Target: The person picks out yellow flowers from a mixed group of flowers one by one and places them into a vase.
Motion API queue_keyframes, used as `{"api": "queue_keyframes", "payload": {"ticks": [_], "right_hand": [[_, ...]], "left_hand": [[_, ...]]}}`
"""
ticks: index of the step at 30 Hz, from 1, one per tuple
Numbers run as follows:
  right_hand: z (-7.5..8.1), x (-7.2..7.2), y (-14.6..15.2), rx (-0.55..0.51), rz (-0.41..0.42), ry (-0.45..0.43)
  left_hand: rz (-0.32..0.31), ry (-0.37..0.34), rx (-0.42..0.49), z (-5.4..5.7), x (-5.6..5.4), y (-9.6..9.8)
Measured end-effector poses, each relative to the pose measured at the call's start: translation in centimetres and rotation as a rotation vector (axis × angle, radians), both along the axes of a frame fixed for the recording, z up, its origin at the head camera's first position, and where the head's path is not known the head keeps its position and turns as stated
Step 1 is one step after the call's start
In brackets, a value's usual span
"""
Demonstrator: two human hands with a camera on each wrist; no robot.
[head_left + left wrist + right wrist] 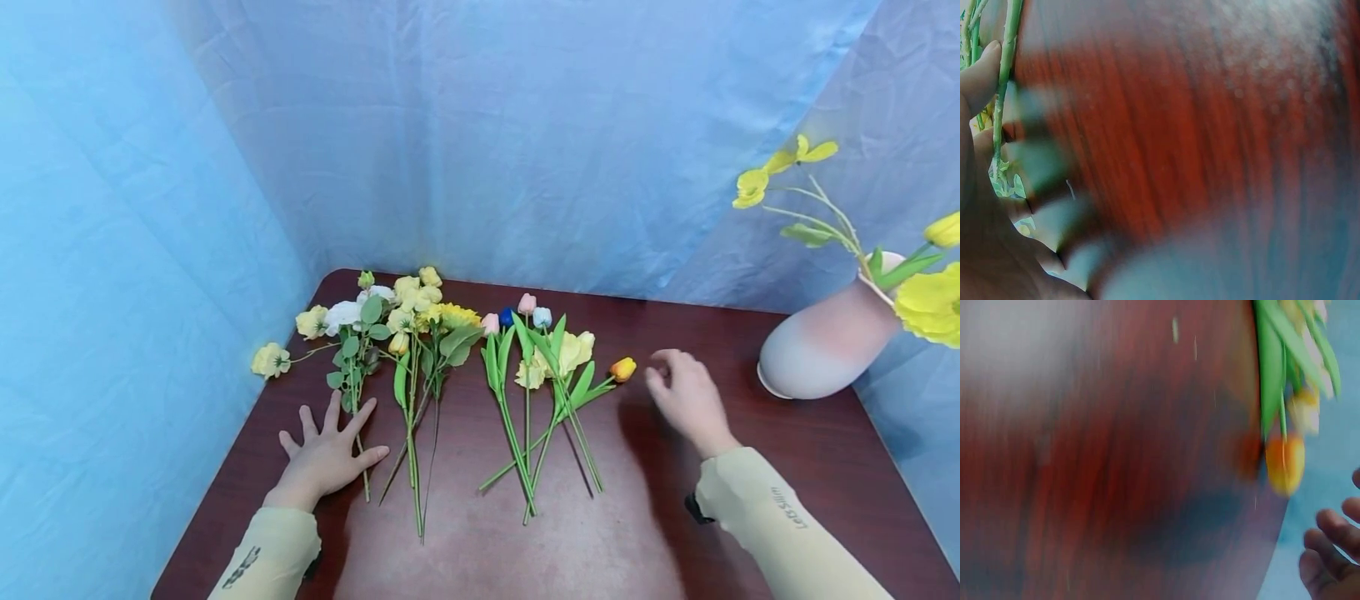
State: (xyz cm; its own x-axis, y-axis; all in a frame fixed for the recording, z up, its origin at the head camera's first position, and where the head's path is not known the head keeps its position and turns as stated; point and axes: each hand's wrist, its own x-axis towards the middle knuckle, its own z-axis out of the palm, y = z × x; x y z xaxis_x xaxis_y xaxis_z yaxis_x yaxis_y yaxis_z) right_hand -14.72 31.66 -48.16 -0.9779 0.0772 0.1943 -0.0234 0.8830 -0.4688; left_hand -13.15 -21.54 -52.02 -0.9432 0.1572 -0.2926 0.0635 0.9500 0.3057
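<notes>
My left hand (326, 454) is spread wide, fingers apart, low over the stems of the left bunch. In the left wrist view a green stem (1007, 69) runs right beside the thumb. That bunch has white roses (343, 317), pale yellow roses (408, 296) and a yellow sunflower-like bloom (456, 315). My right hand (690, 400), fingers loosely bent and holding nothing, hovers just right of an orange-yellow tulip (622, 369). The tulip lies among a second bunch with pink tulips (527, 304), a blue tulip (506, 317) and a pale yellow ruffled flower (573, 350).
A pink-and-white vase (828, 342) leans in view at the right of the dark red-brown table (600, 550), holding yellow flowers (752, 188) on long stems. Blue cloth (525, 150) hangs behind the table and along its sides.
</notes>
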Motion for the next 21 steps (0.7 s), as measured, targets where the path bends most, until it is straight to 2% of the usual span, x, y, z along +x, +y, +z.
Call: {"api": "queue_keyframes", "payload": {"ticks": [4,9,15,21], "right_hand": [[-0.4,-0.2,-3.5,0.007,0.091,-0.081],[-0.6,-0.4,-7.2,0.017,0.15,-0.158],[-1.0,-1.0,-9.7,0.026,0.162,-0.243],[-1.7,-1.5,-10.8,0.028,0.15,-0.284]], "left_hand": [[0.001,-0.001,0.005,0.1,0.1,0.0],[0.004,0.001,0.004,0.2,0.2,0.0],[0.004,0.004,0.0,0.1,0.1,0.0],[-0.005,0.013,-0.011,-0.1,0.0,0.0]]}}
